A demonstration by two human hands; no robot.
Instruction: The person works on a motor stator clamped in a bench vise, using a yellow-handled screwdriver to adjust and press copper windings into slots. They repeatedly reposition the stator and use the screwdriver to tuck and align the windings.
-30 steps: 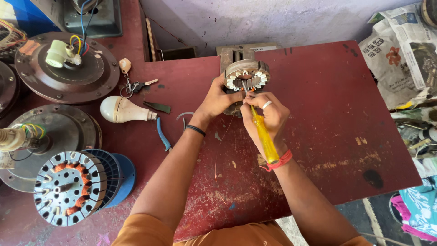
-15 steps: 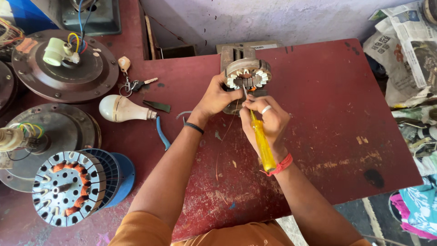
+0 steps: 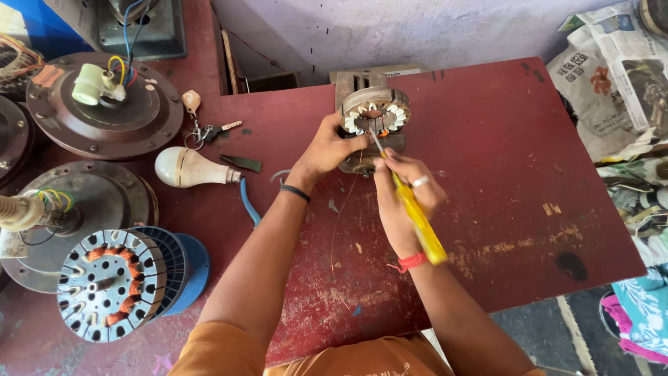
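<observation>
Stator point(image 3: 376, 115) stands at the red table's point(image 3: 529, 174) far edge, left hand point(image 3: 332, 147) gripping its near-left side, right hand point(image 3: 403, 198) just below, fingers wrapped around a yellow screwdriver point(image 3: 416, 217) whose tip touches it.

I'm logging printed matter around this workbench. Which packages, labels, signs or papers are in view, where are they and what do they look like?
Newspaper sheets: far right of the red table, crumpled, grey-white with small coloured pictures.
Pale label: on the block behind the stator held by the left hand, narrow, whitish.
No screens or signs show.
</observation>
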